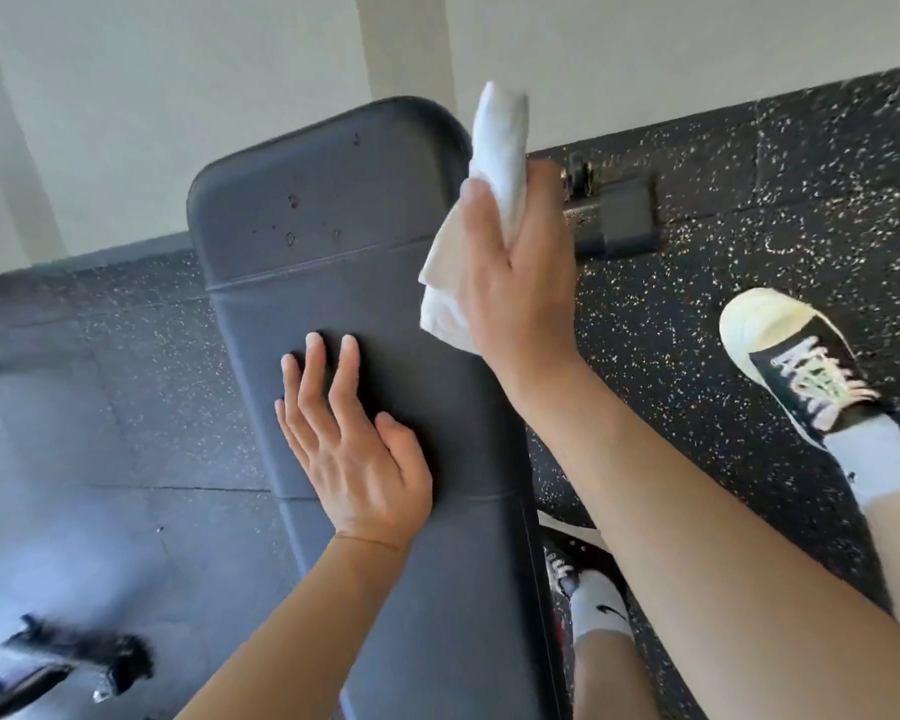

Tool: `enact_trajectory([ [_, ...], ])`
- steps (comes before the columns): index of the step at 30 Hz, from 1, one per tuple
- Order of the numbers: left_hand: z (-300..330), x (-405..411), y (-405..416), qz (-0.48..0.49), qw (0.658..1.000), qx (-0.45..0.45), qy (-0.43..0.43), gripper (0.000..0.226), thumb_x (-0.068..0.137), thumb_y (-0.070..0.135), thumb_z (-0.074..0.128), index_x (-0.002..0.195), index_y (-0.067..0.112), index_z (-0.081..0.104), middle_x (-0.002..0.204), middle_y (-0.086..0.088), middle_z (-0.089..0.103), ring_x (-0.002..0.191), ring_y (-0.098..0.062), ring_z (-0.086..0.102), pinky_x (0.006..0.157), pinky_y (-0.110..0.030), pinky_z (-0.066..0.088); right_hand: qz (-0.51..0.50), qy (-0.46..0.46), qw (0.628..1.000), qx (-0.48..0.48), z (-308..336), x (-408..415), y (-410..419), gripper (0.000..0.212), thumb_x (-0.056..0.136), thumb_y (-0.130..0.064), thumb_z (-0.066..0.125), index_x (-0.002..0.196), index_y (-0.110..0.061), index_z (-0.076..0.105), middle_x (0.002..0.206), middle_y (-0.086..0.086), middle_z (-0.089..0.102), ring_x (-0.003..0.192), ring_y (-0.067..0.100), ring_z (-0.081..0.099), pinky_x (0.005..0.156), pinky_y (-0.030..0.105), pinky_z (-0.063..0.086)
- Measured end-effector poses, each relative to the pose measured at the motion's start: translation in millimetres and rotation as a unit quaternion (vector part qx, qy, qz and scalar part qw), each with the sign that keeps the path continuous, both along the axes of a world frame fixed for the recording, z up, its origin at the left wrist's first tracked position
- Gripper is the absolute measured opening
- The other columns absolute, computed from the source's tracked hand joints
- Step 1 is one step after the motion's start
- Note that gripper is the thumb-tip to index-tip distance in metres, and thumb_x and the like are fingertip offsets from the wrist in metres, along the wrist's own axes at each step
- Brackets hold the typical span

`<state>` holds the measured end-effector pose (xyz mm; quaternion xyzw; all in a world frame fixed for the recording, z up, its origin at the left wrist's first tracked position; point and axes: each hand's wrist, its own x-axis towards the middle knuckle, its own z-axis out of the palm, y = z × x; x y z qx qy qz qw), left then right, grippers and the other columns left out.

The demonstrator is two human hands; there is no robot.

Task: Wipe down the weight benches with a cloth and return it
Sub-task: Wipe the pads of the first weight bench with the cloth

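Observation:
A dark grey padded weight bench (302, 210) runs from the bottom centre up toward the wall, with a few small droplets on its far pad. My left hand (349, 449) lies over the middle pad with fingers straight and spread, holding nothing. My right hand (515, 262) hovers above the bench's right edge and grips a crumpled white cloth (494, 153), which sticks up past my fingers and bunches below my palm.
Black speckled rubber floor (723, 262) surrounds the bench. The bench's foot bar (614, 215) lies on the floor to the right. My shoes (791, 356) stand right of the bench. A dark piece of equipment (74, 662) sits at bottom left. A pale wall (178, 96) is behind.

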<state>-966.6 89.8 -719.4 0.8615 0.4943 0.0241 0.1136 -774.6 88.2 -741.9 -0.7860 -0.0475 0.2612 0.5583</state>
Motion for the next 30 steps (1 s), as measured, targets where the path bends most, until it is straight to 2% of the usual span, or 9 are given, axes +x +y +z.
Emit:
enact_trajectory([
  [4,-1.6,0.9,0.5,-0.004,1.0,0.003,0.0,0.073,0.086,0.015,0.038,0.158,0.012,0.036,0.169,-0.006,0.026,0.159,-0.035,0.015,0.123,-0.064,0.016,0.03,0.04,0.999,-0.001,5.6,-46.7,-56.8,0.02,0.103,-0.039,0.053,0.101,-0.02,0.046,0.087,-0.002,0.057,0.079,0.023,0.057,0.072,0.044,0.048],
  [8,-3.0,1.2,0.3,-0.002,1.0,0.003,0.004,0.074,0.085,0.015,0.038,0.158,0.012,0.037,0.169,-0.007,0.027,0.159,-0.037,0.016,0.123,-0.065,0.016,0.05,0.052,0.997,-0.041,8.5,-91.8,-104.4,0.012,0.102,-0.046,0.048,0.101,-0.036,0.043,0.087,-0.012,0.056,0.078,0.012,0.057,0.071,0.029,0.044],
  [10,-3.7,0.0,0.4,0.0,1.0,0.004,0.003,0.074,0.085,0.016,0.039,0.159,0.014,0.036,0.169,-0.007,0.026,0.159,-0.037,0.016,0.123,-0.064,0.015,0.062,0.053,0.996,-0.041,8.6,-87.9,-105.1,0.011,0.102,-0.044,0.048,0.098,-0.036,0.041,0.084,-0.013,0.054,0.075,0.011,0.056,0.07,0.028,0.041],
  [13,-4.6,-0.5,0.8,-0.001,1.0,0.005,0.006,0.074,0.086,0.016,0.04,0.159,0.016,0.035,0.169,-0.006,0.026,0.159,-0.036,0.015,0.124,-0.064,0.014,0.061,0.046,0.996,-0.035,6.1,-55.2,-73.7,0.014,0.101,-0.036,0.051,0.094,-0.026,0.043,0.078,-0.009,0.055,0.07,0.016,0.055,0.066,0.033,0.042],
  [18,-6.5,-2.6,0.5,0.006,1.0,0.004,0.004,0.076,0.085,0.017,0.039,0.161,0.02,0.033,0.17,-0.003,0.024,0.16,-0.032,0.013,0.125,-0.063,0.012,-0.007,0.037,0.999,-0.026,0.7,-2.8,-4.4,0.025,0.104,-0.035,0.052,0.1,-0.011,0.051,0.086,0.003,0.063,0.079,0.024,0.06,0.076,0.042,0.049],
  [20,-7.7,-4.4,1.2,0.005,1.0,0.005,0.004,0.077,0.085,0.017,0.039,0.161,0.022,0.032,0.17,-0.002,0.023,0.16,-0.031,0.013,0.125,-0.063,0.011,-0.011,0.022,0.999,-0.024,-0.2,-5.1,-4.9,0.023,0.105,-0.036,0.052,0.1,-0.013,0.05,0.085,0.0,0.062,0.079,0.022,0.06,0.073,0.039,0.047],
  [24,-9.2,-5.6,2.1,0.005,1.0,0.006,0.009,0.077,0.085,0.019,0.041,0.162,0.023,0.031,0.171,0.0,0.021,0.161,-0.03,0.011,0.127,-0.062,0.009,0.023,0.027,0.998,-0.052,1.2,-54.6,-56.9,0.016,0.104,-0.043,0.049,0.097,-0.031,0.042,0.082,-0.011,0.055,0.074,0.013,0.057,0.067,0.031,0.04],
  [27,-9.8,-5.8,1.8,0.004,1.0,0.007,0.007,0.077,0.085,0.02,0.041,0.162,0.023,0.031,0.171,0.0,0.021,0.161,-0.03,0.011,0.127,-0.062,0.009,0.063,0.041,0.995,-0.064,2.7,-92.5,-105.4,0.014,0.105,-0.046,0.045,0.097,-0.036,0.039,0.081,-0.013,0.052,0.074,0.011,0.056,0.067,0.031,0.042],
  [30,-10.0,-4.9,2.0,0.006,1.0,0.009,0.006,0.078,0.083,0.019,0.041,0.161,0.022,0.032,0.171,-0.001,0.022,0.161,-0.03,0.011,0.127,-0.061,0.009,0.085,0.028,0.993,-0.071,1.3,-95.6,-112.6,0.01,0.104,-0.048,0.042,0.097,-0.042,0.036,0.082,-0.016,0.051,0.073,0.009,0.055,0.066,0.03,0.041],
])
